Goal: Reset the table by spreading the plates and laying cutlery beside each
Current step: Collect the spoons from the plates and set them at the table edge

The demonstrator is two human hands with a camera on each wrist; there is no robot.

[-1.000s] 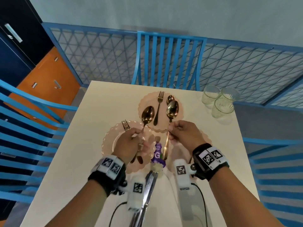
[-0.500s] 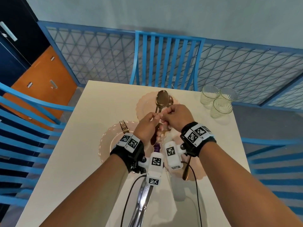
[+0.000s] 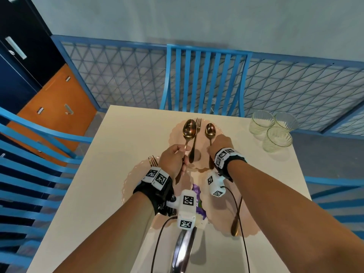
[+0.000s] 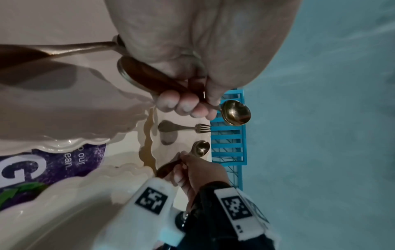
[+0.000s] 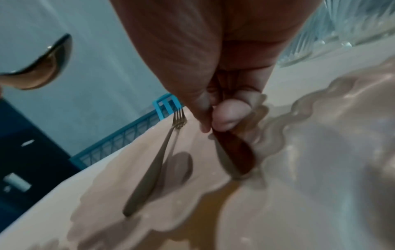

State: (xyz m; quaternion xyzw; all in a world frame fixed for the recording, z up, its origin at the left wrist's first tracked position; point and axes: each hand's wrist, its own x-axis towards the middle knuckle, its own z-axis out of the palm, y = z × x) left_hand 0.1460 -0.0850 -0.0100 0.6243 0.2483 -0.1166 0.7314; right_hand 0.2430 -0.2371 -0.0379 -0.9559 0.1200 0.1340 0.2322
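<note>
My left hand [image 3: 173,160] is gripping a spoon [image 3: 189,129] and my right hand [image 3: 220,145] is pinching another spoon [image 3: 210,131], both over the far plate [image 3: 202,152] at 12 o'clock on the desk [image 3: 126,154], either side of a fork [image 3: 195,142].

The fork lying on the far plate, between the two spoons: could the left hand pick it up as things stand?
Probably not right away. The fork lies uncovered just beside the left hand, but that hand's fingers already grip a spoon, so it would have to put that down first.
</note>
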